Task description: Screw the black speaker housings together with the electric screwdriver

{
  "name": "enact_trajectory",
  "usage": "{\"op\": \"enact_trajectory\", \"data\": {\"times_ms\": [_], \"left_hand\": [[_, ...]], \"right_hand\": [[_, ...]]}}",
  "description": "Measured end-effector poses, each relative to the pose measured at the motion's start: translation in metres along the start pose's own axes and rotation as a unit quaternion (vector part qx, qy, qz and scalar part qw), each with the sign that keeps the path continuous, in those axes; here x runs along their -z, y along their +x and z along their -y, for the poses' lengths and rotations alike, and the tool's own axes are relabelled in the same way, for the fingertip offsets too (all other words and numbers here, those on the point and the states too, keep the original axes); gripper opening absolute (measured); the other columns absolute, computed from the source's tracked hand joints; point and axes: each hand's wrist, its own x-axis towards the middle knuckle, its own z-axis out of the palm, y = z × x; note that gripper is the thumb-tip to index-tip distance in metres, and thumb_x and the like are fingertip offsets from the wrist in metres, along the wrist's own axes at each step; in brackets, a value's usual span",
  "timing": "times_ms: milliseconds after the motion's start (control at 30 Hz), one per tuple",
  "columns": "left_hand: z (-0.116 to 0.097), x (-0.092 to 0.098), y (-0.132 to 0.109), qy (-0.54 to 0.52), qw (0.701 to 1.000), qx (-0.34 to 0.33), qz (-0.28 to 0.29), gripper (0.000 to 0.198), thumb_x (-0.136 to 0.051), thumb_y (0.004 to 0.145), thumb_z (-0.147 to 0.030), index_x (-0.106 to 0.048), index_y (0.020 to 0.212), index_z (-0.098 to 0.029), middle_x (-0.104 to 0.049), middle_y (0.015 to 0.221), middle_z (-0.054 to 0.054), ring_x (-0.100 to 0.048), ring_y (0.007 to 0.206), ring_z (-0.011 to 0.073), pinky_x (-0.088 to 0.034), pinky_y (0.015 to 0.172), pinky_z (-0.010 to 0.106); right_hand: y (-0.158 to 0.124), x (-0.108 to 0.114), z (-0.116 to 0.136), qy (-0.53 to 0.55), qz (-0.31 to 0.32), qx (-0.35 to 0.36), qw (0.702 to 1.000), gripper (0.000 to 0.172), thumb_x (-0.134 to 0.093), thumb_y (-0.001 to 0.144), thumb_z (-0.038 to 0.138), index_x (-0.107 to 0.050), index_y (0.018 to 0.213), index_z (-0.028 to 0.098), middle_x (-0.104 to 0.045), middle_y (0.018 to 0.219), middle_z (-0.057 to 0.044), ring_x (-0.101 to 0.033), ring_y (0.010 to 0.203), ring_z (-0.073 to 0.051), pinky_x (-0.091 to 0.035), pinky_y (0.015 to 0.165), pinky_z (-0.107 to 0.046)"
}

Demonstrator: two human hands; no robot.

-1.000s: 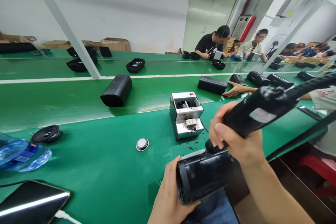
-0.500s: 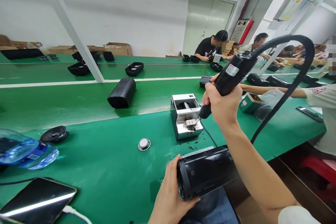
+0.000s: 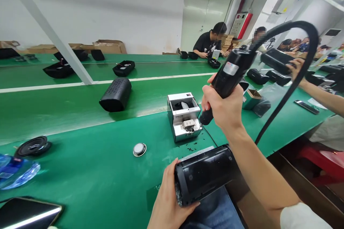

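- Your right hand [image 3: 221, 107] is clenched around a black corded electric screwdriver [image 3: 231, 73], its tip just beside a silver metal screw feeder [image 3: 184, 118].
- Your left hand [image 3: 168, 196] grasps a black cylindrical speaker body [image 3: 204, 175], which you hold at the near edge of the green workbench [image 3: 80, 171].

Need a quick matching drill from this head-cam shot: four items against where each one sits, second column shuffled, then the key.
Items:
1. electric screwdriver
2. black cylindrical speaker housing
3. metal screw feeder
4. round silver disc

Places:
A. lying on the green bench
B. gripped in the right hand
C. held in the left hand
D. standing with small black bits scattered by it

Pairs: 1-B, 2-C, 3-D, 4-A
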Motion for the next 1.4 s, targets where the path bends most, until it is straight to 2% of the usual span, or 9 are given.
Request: {"op": "enact_trajectory", "data": {"times_ms": [233,333,433,567,767,900,1100,1233,1400], "left_hand": [[0.015,-0.002,0.001,0.02,0.999,-0.044,-0.008,0.122,-0.092,0.07,-0.011,-0.035,0.176,-0.031,-0.057,0.173,0.015,-0.061,0.159,0.0435,-0.056,0.131,0.064],[0.02,-0.002,0.001,0.02,0.998,-0.054,-0.011,0.118,-0.094,0.072,-0.017,-0.037,0.175,-0.03,-0.06,0.17,0.015,-0.064,0.156,0.0428,-0.057,0.13,0.063],[0.023,-0.002,0.001,0.028,0.998,-0.047,-0.014,0.119,-0.095,0.071,-0.021,-0.037,0.175,-0.03,-0.061,0.17,0.015,-0.065,0.155,0.0434,-0.059,0.128,0.063],[0.023,0.0,0.001,0.037,0.998,-0.043,-0.006,0.118,-0.095,0.07,-0.02,-0.039,0.173,-0.029,-0.061,0.17,0.016,-0.066,0.155,0.0439,-0.061,0.126,0.061],[0.018,0.002,0.001,0.027,0.999,-0.043,-0.002,0.118,-0.096,0.071,-0.023,-0.037,0.173,-0.03,-0.061,0.169,0.016,-0.065,0.155,0.0439,-0.059,0.128,0.063],[0.015,0.003,0.001,0.024,0.999,-0.037,0.004,0.118,-0.097,0.07,-0.022,-0.038,0.172,-0.031,-0.061,0.168,0.016,-0.068,0.151,0.0434,-0.061,0.126,0.062],[0.014,0.004,0.002,0.009,1.0,-0.023,-0.001,0.114,-0.098,0.07,-0.027,-0.042,0.17,-0.029,-0.064,0.164,0.016,-0.072,0.145,0.0434,-0.063,0.123,0.062],[0.008,0.005,0.0,0.01,1.0,-0.007,0.005,0.117,-0.099,0.071,-0.023,-0.039,0.171,-0.031,-0.061,0.167,0.017,-0.068,0.15,0.0445,-0.062,0.123,0.063],[0.001,0.006,0.0,0.022,1.0,0.003,0.015,0.123,-0.101,0.07,-0.016,-0.035,0.173,-0.03,-0.057,0.171,0.019,-0.063,0.155,0.0459,-0.058,0.127,0.067]], "right_hand": [[-0.009,0.057,0.045,-0.016,-0.004,0.0,1.0,0.019,-0.083,0.086,0.013,-0.07,0.095,0.024,-0.054,0.059,0.009,-0.048,0.04,-0.011,-0.043,0.042,-0.028],[-0.013,0.067,0.059,-0.005,-0.015,0.0,1.0,0.021,-0.085,0.084,0.012,-0.07,0.094,0.023,-0.055,0.059,0.008,-0.046,0.039,-0.01,-0.041,0.04,-0.027],[-0.018,0.067,0.063,0.008,-0.015,-0.001,1.0,0.021,-0.083,0.085,0.011,-0.071,0.096,0.023,-0.056,0.06,0.008,-0.047,0.039,-0.01,-0.041,0.04,-0.027],[-0.027,0.065,0.056,0.001,0.011,-0.006,1.0,0.019,-0.078,0.091,0.008,-0.071,0.101,0.023,-0.057,0.063,0.008,-0.049,0.041,-0.01,-0.045,0.042,-0.027],[-0.05,0.068,0.028,0.008,0.084,-0.054,0.995,0.02,-0.077,0.1,0.011,-0.069,0.108,0.027,-0.06,0.068,0.008,-0.055,0.046,-0.011,-0.048,0.046,-0.027],[-0.061,0.072,0.017,0.015,0.086,-0.053,0.995,0.021,-0.076,0.1,0.01,-0.067,0.106,0.028,-0.059,0.07,0.007,-0.054,0.048,-0.011,-0.047,0.046,-0.027],[-0.06,0.076,0.014,-0.018,0.095,-0.045,0.994,0.019,-0.079,0.1,0.016,-0.066,0.103,0.028,-0.056,0.07,0.005,-0.056,0.053,-0.013,-0.047,0.048,-0.029],[-0.059,0.075,0.015,0.005,0.115,-0.061,0.991,0.021,-0.081,0.1,0.018,-0.063,0.102,0.028,-0.052,0.065,0.008,-0.051,0.048,-0.012,-0.045,0.044,-0.027],[-0.06,0.075,0.009,0.045,0.118,-0.063,0.99,0.019,-0.079,0.102,0.014,-0.066,0.103,0.027,-0.056,0.068,0.009,-0.053,0.047,-0.01,-0.048,0.045,-0.025]]}}
